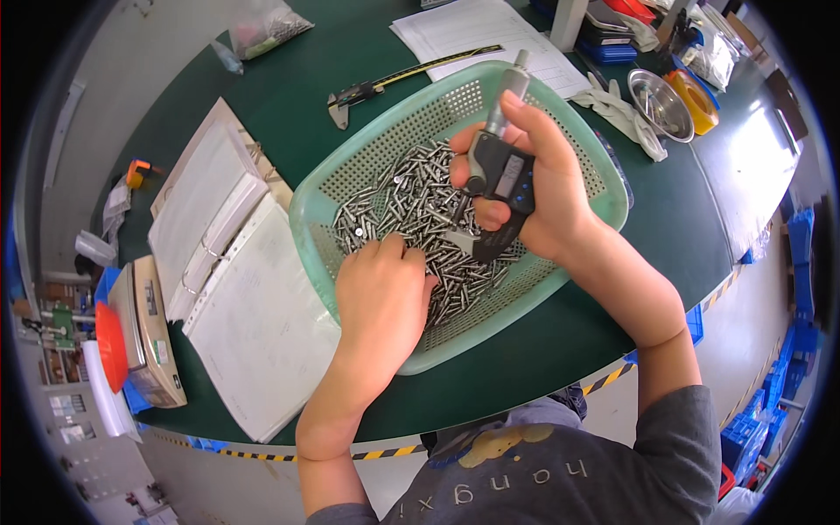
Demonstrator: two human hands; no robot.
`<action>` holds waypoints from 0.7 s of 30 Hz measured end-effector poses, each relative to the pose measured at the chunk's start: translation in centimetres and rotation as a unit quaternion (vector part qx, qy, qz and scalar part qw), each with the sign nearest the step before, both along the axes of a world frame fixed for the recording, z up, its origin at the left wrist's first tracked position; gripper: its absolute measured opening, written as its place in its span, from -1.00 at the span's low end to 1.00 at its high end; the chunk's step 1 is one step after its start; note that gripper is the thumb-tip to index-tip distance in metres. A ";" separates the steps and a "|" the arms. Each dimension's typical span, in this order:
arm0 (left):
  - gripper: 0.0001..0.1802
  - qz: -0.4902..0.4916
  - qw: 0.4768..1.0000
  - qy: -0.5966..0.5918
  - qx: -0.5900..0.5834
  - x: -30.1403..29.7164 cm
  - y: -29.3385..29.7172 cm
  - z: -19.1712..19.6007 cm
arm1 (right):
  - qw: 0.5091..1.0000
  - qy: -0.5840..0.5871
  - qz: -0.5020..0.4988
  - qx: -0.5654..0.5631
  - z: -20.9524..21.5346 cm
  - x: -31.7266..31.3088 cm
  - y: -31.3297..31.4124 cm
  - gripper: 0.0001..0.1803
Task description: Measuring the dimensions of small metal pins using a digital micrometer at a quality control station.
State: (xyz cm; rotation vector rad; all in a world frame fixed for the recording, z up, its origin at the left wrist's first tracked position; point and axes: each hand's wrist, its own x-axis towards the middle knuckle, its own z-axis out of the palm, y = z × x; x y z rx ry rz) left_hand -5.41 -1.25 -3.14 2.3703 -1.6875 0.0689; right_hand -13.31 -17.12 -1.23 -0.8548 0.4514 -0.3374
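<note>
A pale green perforated plastic basket (420, 357) holds a heap of small shiny metal pins or screws (420, 201). My left hand (382, 284) reaches over its near left side, fingers curled down into the heap. The fingertips are hidden, so whatever they may pinch does not show. Above the right part of the basket, my right hand (556, 175) is wrapped round a digital micrometer (503, 179). Its silver thimble points up and away, and its dark frame hangs low over the metal pieces. Nothing that I can make out sits in the micrometer's jaws.
On the green table (665, 219), an open ring binder (254, 324) lies left of the basket, a scale (150, 332) beyond it. Behind the basket are a caliper (359, 92) and paper sheets (481, 35). White gloves (626, 114) and a metal bowl (661, 103) sit far right.
</note>
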 end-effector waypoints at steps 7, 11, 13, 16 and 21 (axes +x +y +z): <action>-0.92 -0.005 1.000 -0.002 -0.024 0.0 0.0 -0.3 | 1.000 -0.005 0.011 0.002 0.1 0.0 0.2 -0.42; -0.94 0.034 0.985 0.158 -0.063 0.3 0.0 1.2 | 0.999 -0.022 0.012 0.028 -0.1 -0.1 -0.1 -0.40; -0.94 0.026 0.955 0.261 -0.141 0.8 -0.1 1.3 | 1.000 -0.020 0.005 0.019 0.0 -0.1 0.0 -0.39; -0.93 0.007 0.840 0.495 -0.224 1.4 0.4 1.1 | 1.000 -0.010 -0.001 0.008 0.3 0.2 0.0 -0.39; -0.89 -0.012 0.639 0.727 -0.252 0.9 0.0 0.8 | 0.994 -0.061 0.060 0.064 -0.2 -0.1 -0.5 -0.38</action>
